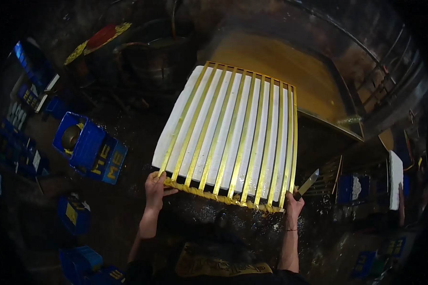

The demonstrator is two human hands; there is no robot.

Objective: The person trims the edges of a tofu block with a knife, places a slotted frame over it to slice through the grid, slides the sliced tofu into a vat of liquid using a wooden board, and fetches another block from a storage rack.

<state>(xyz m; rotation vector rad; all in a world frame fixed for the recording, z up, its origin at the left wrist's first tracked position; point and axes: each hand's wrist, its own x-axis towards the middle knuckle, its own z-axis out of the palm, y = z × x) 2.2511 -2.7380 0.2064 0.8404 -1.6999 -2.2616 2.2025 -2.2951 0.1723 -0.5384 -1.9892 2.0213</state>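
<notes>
A large white slab (180, 121) shows between the bars of a yellow slatted rack (229, 137), in the middle of the view. Along the rack's near edge runs a rough, knobbly yellow bar (218, 196). My left hand (154, 190) is closed on the near left corner, its thumb up against the slats. At the near right corner, my right hand (294, 205) grips the rack's edge and also has a knife (309, 182), whose blade points up and away to the right. The palms and some fingers are hidden behind the rack's edge.
Behind the rack lies a wide vat (280, 57) of brownish-yellow liquid. A dark barrel (154, 59) stands at the back left. Blue crates (92, 147) stand to the left, more at lower left. On the right, another white slab (395, 180) stands upright. The floor is wet.
</notes>
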